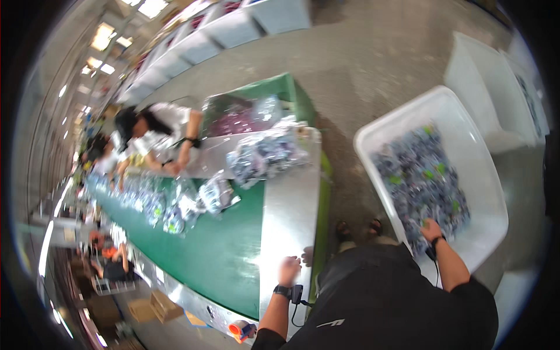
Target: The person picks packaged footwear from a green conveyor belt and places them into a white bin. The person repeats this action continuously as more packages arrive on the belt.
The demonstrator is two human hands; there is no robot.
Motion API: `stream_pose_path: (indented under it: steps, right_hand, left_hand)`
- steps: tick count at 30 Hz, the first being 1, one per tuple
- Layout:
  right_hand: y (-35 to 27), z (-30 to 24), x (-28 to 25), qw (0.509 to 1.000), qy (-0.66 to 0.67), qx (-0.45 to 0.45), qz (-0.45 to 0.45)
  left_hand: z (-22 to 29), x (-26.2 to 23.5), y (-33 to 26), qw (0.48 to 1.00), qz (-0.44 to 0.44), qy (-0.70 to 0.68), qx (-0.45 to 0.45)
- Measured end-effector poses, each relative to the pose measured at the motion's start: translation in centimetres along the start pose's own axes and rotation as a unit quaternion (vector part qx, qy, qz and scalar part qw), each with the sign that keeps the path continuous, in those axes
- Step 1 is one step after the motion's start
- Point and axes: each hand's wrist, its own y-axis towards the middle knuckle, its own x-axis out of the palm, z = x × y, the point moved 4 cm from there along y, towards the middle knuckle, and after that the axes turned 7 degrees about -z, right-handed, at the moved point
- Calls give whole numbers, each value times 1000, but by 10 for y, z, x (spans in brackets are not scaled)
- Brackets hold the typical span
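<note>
Clear bags of bluish-grey pieces (pixel 420 169) lie heaped in a white tub (pixel 487 216) to the person's right, with bright green bits showing among them. The right grip (pixel 432 231) is down inside the tub at the near part of the heap; whether it has closed on a bag cannot be told. The left grip (pixel 290 271), blurred, is over the metal end of the desk (pixel 286 216), its fingers bent; whether they hold anything cannot be told. Further left, more bags (pixel 219 192) lie along the desk's green belt (pixel 233 251), and a bigger pile of bags (pixel 271 153) sits at the far corner. Beyond are a green crate (pixel 297 96) with reddish bags and a co-worker (pixel 163 122) in white, leaning over the desk.
</note>
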Motion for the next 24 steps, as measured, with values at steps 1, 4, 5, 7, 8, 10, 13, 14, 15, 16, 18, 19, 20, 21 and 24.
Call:
stream_pose_path:
  steps: [1, 4, 5, 7, 8, 10, 13, 14, 15, 16, 18, 19, 20, 21, 24]
  right_hand:
    - [-2, 9, 5, 999, -2, 42, -3]
    - [-4, 15, 16, 998, 26, 48, -13]
    - [-6, 14, 18, 996, 54, 69, -19]
    - [-5, 5, 16, 994, 78, 80, -17]
    - [-8, -3, 15, 995, 72, 68, -10]
    - [-6, -23, 16, 994, 92, 52, 1]
    - [-6, -53, 19, 998, 55, 32, 18]
    - [-10, -62, 21, 996, 80, 20, 26]
    - [-13, -74, 22, 998, 56, -7, 28]
    - [-19, -85, 24, 999, 35, -22, 31]
    - [-24, -110, 23, 999, 3, -45, 30]
    - [-33, -118, 24, 999, -5, -23, 22]
    - [-41, -129, 23, 999, -4, -48, 8]
    - [-50, -136, 21, 999, 2, -35, -9]
    - [-71, -155, 10, 997, -52, -39, -45]
  left_hand:
    - [2, -7, 6, 1000, 19, 1, 16]
    - [10, -37, 30, 997, 51, 25, 58]
    - [13, -50, 38, 996, 57, 32, 66]
    - [21, -76, 52, 987, 93, 67, 117]
    - [25, -92, 59, 981, 109, 86, 134]
    - [34, -125, 75, 973, 146, 114, 134]
    - [50, -173, 104, 968, 188, 67, 154]
    - [57, -190, 111, 960, 209, 81, 165]
    - [65, -207, 123, 956, 227, 85, 163]
    - [74, -223, 134, 954, 245, 79, 154]
    - [99, -252, 153, 925, 311, 100, 192]
    - [108, -268, 161, 915, 338, 106, 192]
    - [120, -284, 171, 900, 367, 129, 197]
    - [130, -300, 183, 887, 393, 147, 193]
    - [148, -341, 220, 883, 433, 91, 158]
